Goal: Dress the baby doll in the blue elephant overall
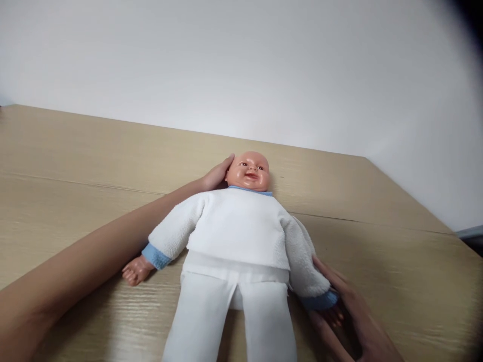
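Note:
A baby doll (241, 231) lies on its back in a white fleece top with blue collar and cuffs and white trousers. Its bald head points away from me. My left hand (219, 173) cups the side of the doll's head, with most of its fingers hidden behind the head. At the lower right, my right hand (347, 301) is around the doll's sleeve near the blue cuff, fingers along the outer side and thumb below. The doll's other arm rests out to the left, its small hand next to my left forearm. Its feet are out of view.
The doll lies on a light wooden table (94, 151) with a seam running across it. A plain white wall (226, 65) rises behind the table's far edge. Part of a dark object shows beyond the right edge.

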A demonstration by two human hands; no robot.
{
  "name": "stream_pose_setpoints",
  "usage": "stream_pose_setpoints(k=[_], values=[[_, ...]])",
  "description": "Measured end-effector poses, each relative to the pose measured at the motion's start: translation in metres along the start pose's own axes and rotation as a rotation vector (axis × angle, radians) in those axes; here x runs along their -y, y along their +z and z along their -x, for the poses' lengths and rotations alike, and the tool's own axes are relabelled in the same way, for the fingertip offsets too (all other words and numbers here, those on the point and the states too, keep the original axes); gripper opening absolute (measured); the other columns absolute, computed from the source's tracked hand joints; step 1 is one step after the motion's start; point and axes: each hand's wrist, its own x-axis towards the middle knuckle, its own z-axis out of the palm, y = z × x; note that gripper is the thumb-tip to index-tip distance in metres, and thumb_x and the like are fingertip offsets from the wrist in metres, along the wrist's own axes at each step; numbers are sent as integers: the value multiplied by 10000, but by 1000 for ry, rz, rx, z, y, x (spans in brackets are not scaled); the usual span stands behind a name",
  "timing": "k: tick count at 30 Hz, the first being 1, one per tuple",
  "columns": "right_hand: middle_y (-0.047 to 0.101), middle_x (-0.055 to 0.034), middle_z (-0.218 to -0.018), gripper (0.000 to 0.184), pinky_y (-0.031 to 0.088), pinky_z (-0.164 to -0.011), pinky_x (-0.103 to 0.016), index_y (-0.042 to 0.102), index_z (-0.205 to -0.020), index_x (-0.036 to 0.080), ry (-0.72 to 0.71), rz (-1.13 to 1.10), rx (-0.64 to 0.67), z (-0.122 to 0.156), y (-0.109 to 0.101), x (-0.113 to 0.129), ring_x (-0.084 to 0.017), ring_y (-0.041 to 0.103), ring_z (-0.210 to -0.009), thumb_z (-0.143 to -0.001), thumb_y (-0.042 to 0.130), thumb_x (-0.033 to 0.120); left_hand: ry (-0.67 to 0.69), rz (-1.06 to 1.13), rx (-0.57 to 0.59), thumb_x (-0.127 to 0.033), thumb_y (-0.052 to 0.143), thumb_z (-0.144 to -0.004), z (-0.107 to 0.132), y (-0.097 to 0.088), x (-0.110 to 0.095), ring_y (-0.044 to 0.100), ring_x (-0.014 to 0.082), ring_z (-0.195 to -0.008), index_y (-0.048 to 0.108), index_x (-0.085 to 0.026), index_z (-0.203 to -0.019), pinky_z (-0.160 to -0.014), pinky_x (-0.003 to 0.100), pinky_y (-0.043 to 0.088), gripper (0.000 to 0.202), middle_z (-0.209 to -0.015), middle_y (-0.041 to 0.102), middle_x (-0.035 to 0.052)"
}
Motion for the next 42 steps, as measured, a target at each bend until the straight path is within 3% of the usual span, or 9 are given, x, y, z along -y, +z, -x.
stream_pose_setpoints(k=[3,7,12,28,33,36,39,40,42], values=[[558,-109,-1618,690,598,-1134,-493,399,-1654,352,1,34,43,-1,-4,8,-366,630,-1409,-1008,637,406,115,-192,-13,-661,552,-1019,8,-14,-6,673,376,-1303,780,-140,-1151,-1170,509,486,583,-1248,794,169],[530,-109,-1628,647,549,-1180,-524,365,-1647,366,16,0,60,-3,-5,18,-339,586,-1450,-1044,593,422,346,-391,-189,-552,728,-935,22,-33,-13,641,315,-1323,776,-169,-1123,-1156,412,488,429,-1274,771,119],[522,-114,-1617,617,503,-1212,-542,377,-1634,347,-7,-30,45,-6,-2,23,-317,553,-1472,-1054,577,415,361,-462,-364,-646,804,-808,49,-36,-11,698,231,-1002,747,-162,-1044,-1043,406,537,541,-1090,773,110],[491,-191,-1598,663,378,-1280,-567,339,-1649,212,-157,34,-65,-8,7,19,-325,464,-1516,-1040,534,384,346,-933,-632,-737,622,-843,201,20,13,676,334,-1069,729,-189,-1002,-1004,433,528,580,-1093,782,119],[459,-234,-1636,721,343,-1286,-653,330,-1646,140,-32,143,-170,49,-10,43,-381,414,-1548,-1039,545,463,400,-1143,-730,-557,656,-882,266,84,12,421,441,-1460,738,-193,-1108,-1278,601,227,436,-1276,732,167],[541,-169,-1566,554,397,-1245,-666,447,-1578,241,-73,127,-298,113,-18,61,-362,482,-1485,-1058,541,405,715,-1188,-860,-496,507,-1046,319,145,47,512,335,-1400,670,-267,-1272,-1214,519,389,361,-1380,681,105],[570,-152,-1506,442,444,-1170,-688,524,-1501,295,-119,101,-518,190,-11,55,-377,522,-1424,-1059,515,301,978,-1095,-960,-326,559,-1033,365,190,119,633,319,-1199,604,-333,-1260,-1076,524,495,231,-1245,691,78],[597,-154,-1441,414,490,-1107,-679,555,-1462,307,-155,129,-590,215,-4,45,-382,563,-1359,-1053,494,288,1093,-1072,-928,-263,584,-997,377,198,148,662,319,-1084,582,-365,-1263,-988,523,528,285,-1132,706,62],[658,-122,-1260,349,606,-925,-582,626,-1335,347,-310,123,-670,259,16,15,-345,676,-1141,-1025,490,261,1187,-1143,-552,-190,578,-947,392,203,202,668,285,-844,569,-395,-1224,-809,477,558,344,-910,706,24]])
